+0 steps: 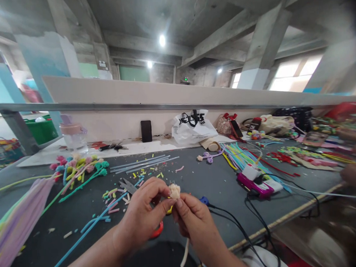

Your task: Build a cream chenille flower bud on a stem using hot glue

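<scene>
A small cream fluffy flower [174,191] is held up between my two hands above the dark table. My left hand [145,205] touches its left side, thumb and fingers curved in a pinch. Below the flower, my right hand [195,217] grips its cream stem [185,254], whose lower end hangs under the fingers. Scissors lie on the table behind my left hand, with grey blades [128,186] and a red handle [157,230] partly covered. Cut bits of fuzzy stems [113,205] are scattered left of my hands.
Fuzzy flowers [79,169] and a pastel stem bundle [25,219] lie left. A purple power strip [255,185] with black cables sits right, near more stems [240,156]. A bottle [74,138], phone [146,131] and white bag [192,127] line the back. Another person's hands [355,177] are far right.
</scene>
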Motion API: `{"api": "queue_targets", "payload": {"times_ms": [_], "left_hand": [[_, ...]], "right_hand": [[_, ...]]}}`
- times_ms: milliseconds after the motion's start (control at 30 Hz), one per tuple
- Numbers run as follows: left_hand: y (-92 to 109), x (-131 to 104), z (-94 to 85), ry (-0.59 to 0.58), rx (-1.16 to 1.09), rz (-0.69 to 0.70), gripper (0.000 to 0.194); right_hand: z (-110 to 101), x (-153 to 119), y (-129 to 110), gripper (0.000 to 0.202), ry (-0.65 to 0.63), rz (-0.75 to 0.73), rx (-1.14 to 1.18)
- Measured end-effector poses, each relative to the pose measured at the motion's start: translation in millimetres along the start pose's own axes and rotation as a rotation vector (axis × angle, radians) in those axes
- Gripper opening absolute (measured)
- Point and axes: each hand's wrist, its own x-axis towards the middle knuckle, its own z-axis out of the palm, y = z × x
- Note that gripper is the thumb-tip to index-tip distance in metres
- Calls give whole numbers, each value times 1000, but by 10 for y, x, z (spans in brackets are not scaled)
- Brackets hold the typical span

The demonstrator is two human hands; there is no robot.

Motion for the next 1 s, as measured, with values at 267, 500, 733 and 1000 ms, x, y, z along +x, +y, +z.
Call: {"api": "queue_targets", "payload": {"times_ms": [267, 500, 733, 1000], "left_hand": [[18, -27, 35, 30, -134, -117, 12], [80, -17, 36, 36, -44, -101, 17], [69, -47, 48, -10, -12, -46, 20], [71, -21, 2, -86, -39, -20, 23]], "right_hand": [[8, -8, 46, 42, -10, -22, -25], [14, 8, 34, 39, 27, -3, -6], [9, 37, 59, 35, 20, -44, 55], [-14, 25, 45, 30, 50, -110, -61]]}}
